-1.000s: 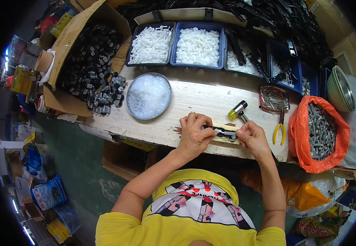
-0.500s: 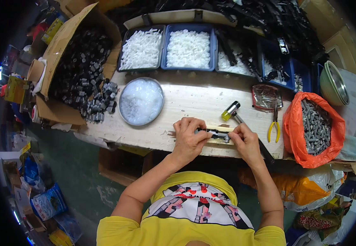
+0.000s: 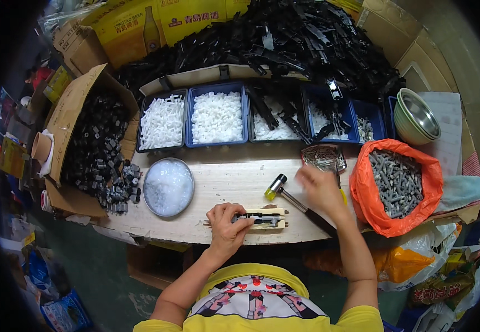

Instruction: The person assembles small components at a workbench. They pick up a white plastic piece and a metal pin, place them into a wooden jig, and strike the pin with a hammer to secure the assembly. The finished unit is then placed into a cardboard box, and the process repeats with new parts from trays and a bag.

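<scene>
A narrow black part with grey pieces set in it (image 3: 265, 219) lies in a pale wooden fixture (image 3: 276, 211) near the front edge of the bench. My left hand (image 3: 229, 224) is closed on its left end, thumb pressed along the part. My right hand (image 3: 320, 188) is raised over the bench, away from the fixture, its fingers smeared by motion; whether it holds anything is unclear. Nearest to it are a hammer (image 3: 292, 200) with a yellow and black head, a red tray of small metal pins (image 3: 324, 157), and yellow-handled pliers (image 3: 343, 196), mostly hidden by the hand.
Along the back stand a bin of white pins (image 3: 163, 123), a blue bin of white pieces (image 3: 218, 119) and more bins, with black parts heaped behind. A round dish (image 3: 169, 188) and a carton of dark pieces (image 3: 93, 141) are left; an orange bag of grey pieces (image 3: 397, 185) is right.
My right hand has let go of the part and moved up and away to the right, toward the pin tray. The left hand stays on the part. The whole view has shifted.
</scene>
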The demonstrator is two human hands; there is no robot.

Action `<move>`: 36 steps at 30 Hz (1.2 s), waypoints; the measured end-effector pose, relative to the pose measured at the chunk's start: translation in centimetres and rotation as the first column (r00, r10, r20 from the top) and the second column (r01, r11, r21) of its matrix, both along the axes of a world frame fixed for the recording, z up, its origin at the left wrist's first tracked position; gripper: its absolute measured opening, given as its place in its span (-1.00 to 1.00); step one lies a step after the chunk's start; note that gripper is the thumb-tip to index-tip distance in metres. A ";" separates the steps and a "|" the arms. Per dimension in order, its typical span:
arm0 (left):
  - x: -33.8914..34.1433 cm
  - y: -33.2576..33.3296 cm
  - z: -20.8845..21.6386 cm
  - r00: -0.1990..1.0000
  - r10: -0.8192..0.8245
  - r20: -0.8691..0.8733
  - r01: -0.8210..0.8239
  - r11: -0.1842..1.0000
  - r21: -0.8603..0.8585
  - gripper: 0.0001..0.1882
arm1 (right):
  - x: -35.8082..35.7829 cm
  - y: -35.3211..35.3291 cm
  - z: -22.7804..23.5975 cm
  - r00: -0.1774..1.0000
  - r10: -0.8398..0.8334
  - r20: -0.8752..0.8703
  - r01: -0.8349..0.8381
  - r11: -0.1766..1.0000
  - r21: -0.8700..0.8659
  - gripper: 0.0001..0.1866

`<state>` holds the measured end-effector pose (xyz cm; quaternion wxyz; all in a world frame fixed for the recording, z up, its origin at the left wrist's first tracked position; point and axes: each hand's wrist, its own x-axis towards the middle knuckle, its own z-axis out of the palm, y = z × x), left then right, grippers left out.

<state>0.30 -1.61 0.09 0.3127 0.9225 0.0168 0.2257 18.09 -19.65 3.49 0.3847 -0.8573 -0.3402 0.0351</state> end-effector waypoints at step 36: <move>0.2 2.2 3.0 0.970 -0.240 -0.048 0.226 0.953 -0.201 -0.63 | -4.5 0.9 0.6 0.859 0.282 -0.427 -0.134 0.929 0.345 -0.76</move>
